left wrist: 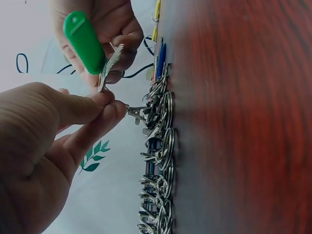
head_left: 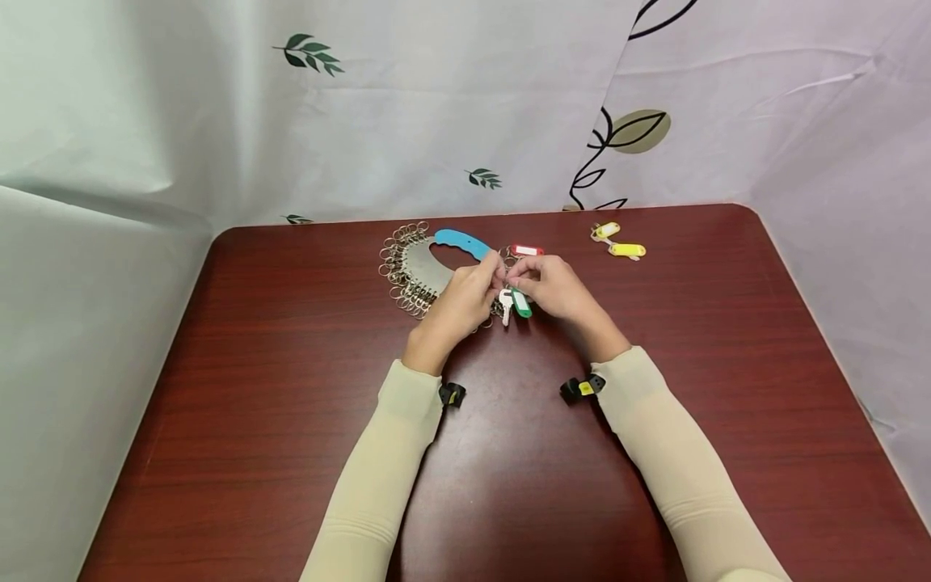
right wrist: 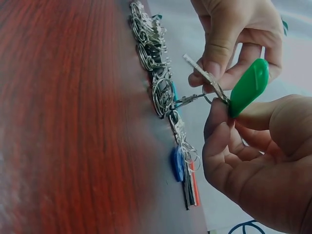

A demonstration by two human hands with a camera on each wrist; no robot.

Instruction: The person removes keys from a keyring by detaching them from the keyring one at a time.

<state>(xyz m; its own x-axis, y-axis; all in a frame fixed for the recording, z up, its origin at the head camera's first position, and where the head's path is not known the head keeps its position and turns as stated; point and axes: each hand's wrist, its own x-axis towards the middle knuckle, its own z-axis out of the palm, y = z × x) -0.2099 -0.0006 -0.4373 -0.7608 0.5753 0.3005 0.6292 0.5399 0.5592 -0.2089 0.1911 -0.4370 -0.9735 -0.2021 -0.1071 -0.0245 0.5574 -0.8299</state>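
Note:
A curved metal key-holder plate (head_left: 425, 265) with a blue handle (head_left: 461, 241) lies on the table, its rim lined with clips and split rings. At its right end my left hand (head_left: 458, 303) pinches a split ring (right wrist: 207, 96) that hangs from a clip (left wrist: 135, 112). Facing it, my right hand (head_left: 560, 289) pinches the base of a green key tag (left wrist: 84, 43), where tag, ring and key meet. A silver key (head_left: 506, 307) dangles beside the green tag, between both hands. Fingertips partly hide how the rings join.
Just beyond my hands lies a red key tag (head_left: 527, 250). Two yellow key tags, one nearer the back (head_left: 607, 230) and one in front (head_left: 627, 250), lie at the back right with keys. A blue tag (right wrist: 177, 165) shows in the right wrist view. Patterned cloth (head_left: 436, 105) hangs behind the table.

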